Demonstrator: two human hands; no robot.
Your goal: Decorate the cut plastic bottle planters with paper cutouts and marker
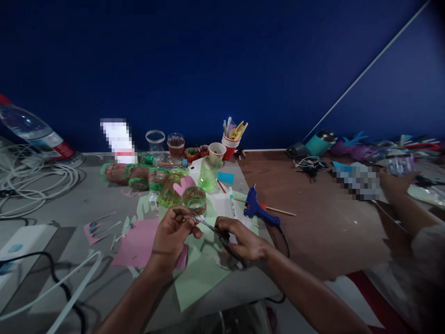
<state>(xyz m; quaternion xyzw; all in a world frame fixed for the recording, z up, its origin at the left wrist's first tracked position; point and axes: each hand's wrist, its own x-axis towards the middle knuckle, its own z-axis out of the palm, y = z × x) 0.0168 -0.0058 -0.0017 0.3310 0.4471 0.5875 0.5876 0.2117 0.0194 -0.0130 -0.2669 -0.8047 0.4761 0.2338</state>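
Observation:
My right hand [243,242] is closed around the handles of a pair of scissors [216,233], whose blades point left toward my left hand [173,235]. My left hand is pinched on a small thin piece that I cannot make out, held right at the scissor tips. Both hands hover over a light green paper sheet [198,273] and a pink paper sheet [137,243] on the grey table [79,204]. Just beyond my hands stand cut green plastic bottle pieces [194,199] and a pink heart cutout [183,184].
A blue glue gun [255,208] and a marker [232,203] lie to the right of my hands. Cups with tools [231,141] stand at the wall. White cables [38,178] and a water bottle [34,132] lie left. Another person's arm [403,204] reaches in at right.

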